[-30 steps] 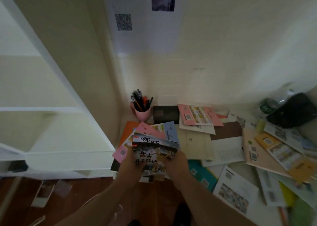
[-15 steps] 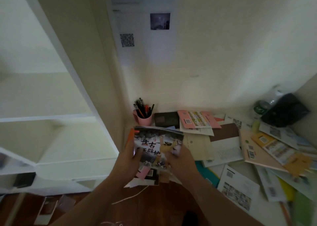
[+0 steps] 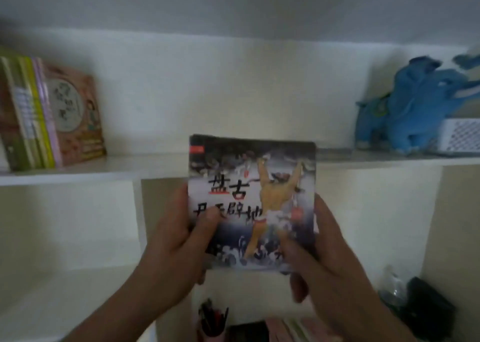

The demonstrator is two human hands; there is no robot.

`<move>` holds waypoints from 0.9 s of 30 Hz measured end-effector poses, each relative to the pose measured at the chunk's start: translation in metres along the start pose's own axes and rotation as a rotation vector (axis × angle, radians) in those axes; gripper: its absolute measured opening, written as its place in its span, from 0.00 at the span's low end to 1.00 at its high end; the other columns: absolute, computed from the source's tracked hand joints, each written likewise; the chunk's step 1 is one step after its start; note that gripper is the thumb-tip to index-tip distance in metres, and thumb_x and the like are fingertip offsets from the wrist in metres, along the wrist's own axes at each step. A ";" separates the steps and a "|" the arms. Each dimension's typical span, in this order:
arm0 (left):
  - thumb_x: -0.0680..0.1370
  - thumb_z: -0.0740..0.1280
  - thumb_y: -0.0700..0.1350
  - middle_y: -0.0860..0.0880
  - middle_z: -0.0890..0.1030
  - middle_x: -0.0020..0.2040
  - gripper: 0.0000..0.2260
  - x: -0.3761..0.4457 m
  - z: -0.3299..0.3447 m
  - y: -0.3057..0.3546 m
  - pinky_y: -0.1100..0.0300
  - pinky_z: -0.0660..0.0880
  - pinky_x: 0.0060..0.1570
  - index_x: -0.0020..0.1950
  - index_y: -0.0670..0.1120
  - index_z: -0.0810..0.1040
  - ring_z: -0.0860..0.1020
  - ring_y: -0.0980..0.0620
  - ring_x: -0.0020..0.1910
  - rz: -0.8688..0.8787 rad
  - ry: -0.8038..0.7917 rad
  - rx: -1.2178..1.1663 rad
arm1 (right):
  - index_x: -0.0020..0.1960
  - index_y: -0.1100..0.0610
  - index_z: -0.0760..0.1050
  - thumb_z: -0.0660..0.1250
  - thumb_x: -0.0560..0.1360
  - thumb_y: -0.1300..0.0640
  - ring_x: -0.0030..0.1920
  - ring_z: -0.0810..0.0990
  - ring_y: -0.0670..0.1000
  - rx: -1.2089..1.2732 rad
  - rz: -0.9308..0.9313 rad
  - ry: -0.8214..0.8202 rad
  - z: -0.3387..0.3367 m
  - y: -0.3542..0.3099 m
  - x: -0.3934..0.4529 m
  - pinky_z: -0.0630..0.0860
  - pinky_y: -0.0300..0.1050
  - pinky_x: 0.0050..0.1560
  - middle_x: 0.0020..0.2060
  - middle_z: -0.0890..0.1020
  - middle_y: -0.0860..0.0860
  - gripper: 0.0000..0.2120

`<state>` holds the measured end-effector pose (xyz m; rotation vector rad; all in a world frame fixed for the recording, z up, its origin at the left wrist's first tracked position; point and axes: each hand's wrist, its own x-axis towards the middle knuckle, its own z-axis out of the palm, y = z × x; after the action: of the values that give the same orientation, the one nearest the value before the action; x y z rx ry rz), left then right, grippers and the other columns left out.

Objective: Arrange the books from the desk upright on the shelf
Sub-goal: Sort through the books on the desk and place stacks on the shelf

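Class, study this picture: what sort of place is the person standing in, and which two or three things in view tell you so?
Probably a child's bedroom or study corner at home. A white shelf holds upright picture books and a blue plush toy, and a pen cup stands below. Both hands hold another picture book.

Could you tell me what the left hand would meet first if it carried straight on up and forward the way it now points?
Probably the front edge of the white shelf board above the left hand, though depth is unclear.

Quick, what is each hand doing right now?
Left hand: grips the book's left edge.
Right hand: grips the book's right edge.
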<state>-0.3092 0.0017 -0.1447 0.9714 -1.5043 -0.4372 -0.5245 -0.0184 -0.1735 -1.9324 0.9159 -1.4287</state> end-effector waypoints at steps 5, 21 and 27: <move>0.85 0.62 0.43 0.42 0.85 0.44 0.07 0.112 0.025 0.055 0.56 0.74 0.28 0.62 0.48 0.76 0.81 0.43 0.33 -0.041 -0.180 -0.008 | 0.69 0.38 0.71 0.72 0.80 0.61 0.27 0.74 0.48 0.050 -0.076 0.286 -0.090 -0.054 0.119 0.69 0.43 0.24 0.36 0.82 0.52 0.25; 0.81 0.62 0.44 0.52 0.84 0.39 0.07 0.280 0.138 -0.047 0.60 0.73 0.39 0.52 0.54 0.79 0.81 0.52 0.39 -0.135 -0.245 0.579 | 0.48 0.49 0.73 0.62 0.79 0.42 0.43 0.79 0.52 -0.834 0.259 -0.116 -0.187 0.083 0.270 0.74 0.47 0.42 0.43 0.80 0.51 0.11; 0.80 0.60 0.42 0.42 0.82 0.49 0.07 0.280 0.143 -0.051 0.53 0.72 0.44 0.57 0.46 0.73 0.79 0.43 0.48 -0.092 -0.121 0.786 | 0.50 0.52 0.71 0.58 0.84 0.52 0.48 0.77 0.56 -0.968 0.065 -0.228 -0.214 0.098 0.276 0.74 0.54 0.52 0.50 0.79 0.55 0.06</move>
<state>-0.4046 -0.2821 -0.0355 1.6477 -1.7824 0.0601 -0.6949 -0.3055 -0.0316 -2.6056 1.7325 -0.7123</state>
